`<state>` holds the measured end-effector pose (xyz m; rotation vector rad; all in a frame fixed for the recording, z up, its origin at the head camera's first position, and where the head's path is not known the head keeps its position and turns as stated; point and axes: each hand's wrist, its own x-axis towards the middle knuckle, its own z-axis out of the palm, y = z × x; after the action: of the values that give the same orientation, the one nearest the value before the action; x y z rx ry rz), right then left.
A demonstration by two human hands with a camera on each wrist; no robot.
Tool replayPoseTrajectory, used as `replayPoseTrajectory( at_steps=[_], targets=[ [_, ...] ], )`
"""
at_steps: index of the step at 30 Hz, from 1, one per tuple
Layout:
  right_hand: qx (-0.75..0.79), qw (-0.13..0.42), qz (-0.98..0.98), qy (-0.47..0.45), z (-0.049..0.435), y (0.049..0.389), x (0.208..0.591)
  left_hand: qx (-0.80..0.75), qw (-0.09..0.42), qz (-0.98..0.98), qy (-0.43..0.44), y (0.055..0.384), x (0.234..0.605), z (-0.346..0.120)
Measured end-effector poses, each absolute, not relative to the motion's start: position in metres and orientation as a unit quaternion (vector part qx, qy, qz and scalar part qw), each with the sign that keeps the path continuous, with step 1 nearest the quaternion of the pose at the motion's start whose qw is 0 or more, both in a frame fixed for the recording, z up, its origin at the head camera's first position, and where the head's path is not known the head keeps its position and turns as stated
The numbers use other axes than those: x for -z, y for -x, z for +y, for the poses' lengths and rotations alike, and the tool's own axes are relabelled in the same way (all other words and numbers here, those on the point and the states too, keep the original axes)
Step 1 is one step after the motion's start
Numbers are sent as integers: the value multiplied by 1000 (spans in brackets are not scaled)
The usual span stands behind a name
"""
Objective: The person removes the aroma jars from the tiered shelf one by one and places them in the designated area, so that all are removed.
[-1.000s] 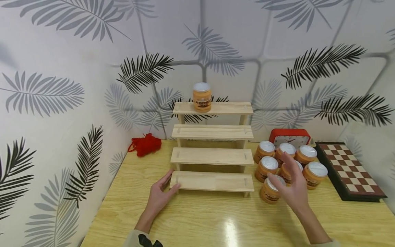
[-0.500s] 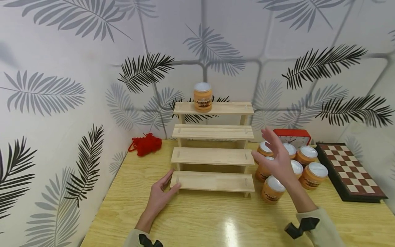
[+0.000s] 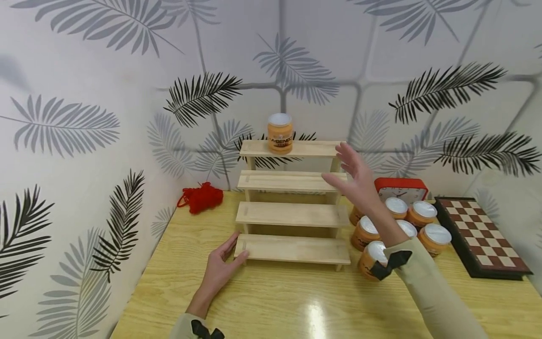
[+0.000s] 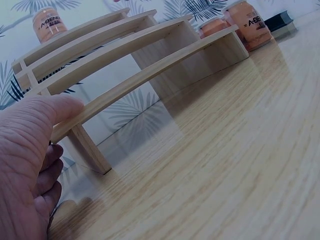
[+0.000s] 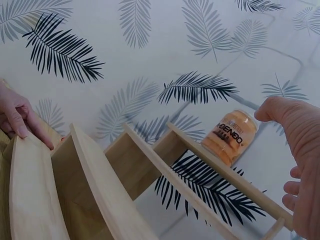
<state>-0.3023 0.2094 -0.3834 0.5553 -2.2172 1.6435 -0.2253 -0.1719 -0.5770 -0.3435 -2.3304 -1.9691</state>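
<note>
A four-tier wooden display rack (image 3: pixel 292 214) stands in the middle of the table. My left hand (image 3: pixel 222 267) grips the left end of its lowest shelf; in the left wrist view the thumb (image 4: pixel 65 106) lies on the board with the other fingers curled below. On the top shelf stands an orange jar (image 3: pixel 280 136) with a white lid, left of the middle. Raised in the air, my right hand (image 3: pixel 355 181) overlaps the rack's upper right end in the head view, holding nothing, thumb and fingers spread apart. The right wrist view shows the jar (image 5: pixel 231 136) beyond that thumb.
Several more orange jars (image 3: pixel 434 239) stand right of the rack, partly behind my right forearm. Behind them is a red clock (image 3: pixel 400 188). A checkered game board (image 3: pixel 480 233) lies at the far right, red yarn (image 3: pixel 202 197) back left. A patterned wall rises close behind.
My right hand has moved from above the jars at the right, up and left to the upper rack, staying unloaded. The left hand has stayed on the lowest shelf.
</note>
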Motion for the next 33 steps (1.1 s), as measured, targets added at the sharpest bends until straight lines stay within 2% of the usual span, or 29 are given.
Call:
replayPoseTrajectory(
  at_steps=[18,26,33],
  targets=[
    [-598,111,-772,-186,153,381,347,638,34,-762,107,227,579,-173],
    [-593,79,-781,-177,131,400,341,640,33,-759,112,226,578,-173],
    [-600,65,-770,-206,112,411,344,641,34,-759,109,228,579,-174]
  ],
)
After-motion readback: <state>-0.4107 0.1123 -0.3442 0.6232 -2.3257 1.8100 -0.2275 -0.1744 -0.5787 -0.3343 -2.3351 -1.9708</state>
